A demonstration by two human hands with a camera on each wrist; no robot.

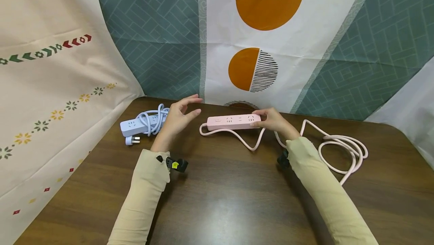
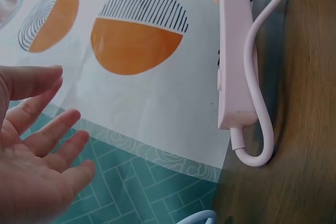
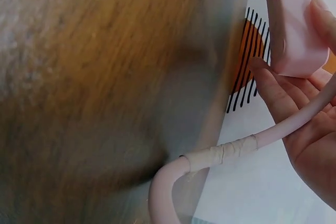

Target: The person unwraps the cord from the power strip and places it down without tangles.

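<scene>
A pink power strip (image 1: 234,122) lies lengthwise near the back of the table, its sockets facing up in the head view. My right hand (image 1: 272,120) grips its right end between thumb and fingers, as the right wrist view of the strip (image 3: 296,24) also shows. The pink cord (image 1: 237,136) leaves the strip's left end and runs in front of it, passing by the right hand. My left hand (image 1: 178,119) is held off to the strip's left with fingers spread and nothing in them. In the left wrist view the left hand (image 2: 37,150) is apart from the strip (image 2: 236,51).
A blue power strip (image 1: 132,126) wound with its own cord lies at the back left, its plug (image 1: 130,140) in front. More pink cord (image 1: 356,154) is looped at the right beside my right forearm. Patterned cloth (image 1: 152,49) hangs along the table's back edge.
</scene>
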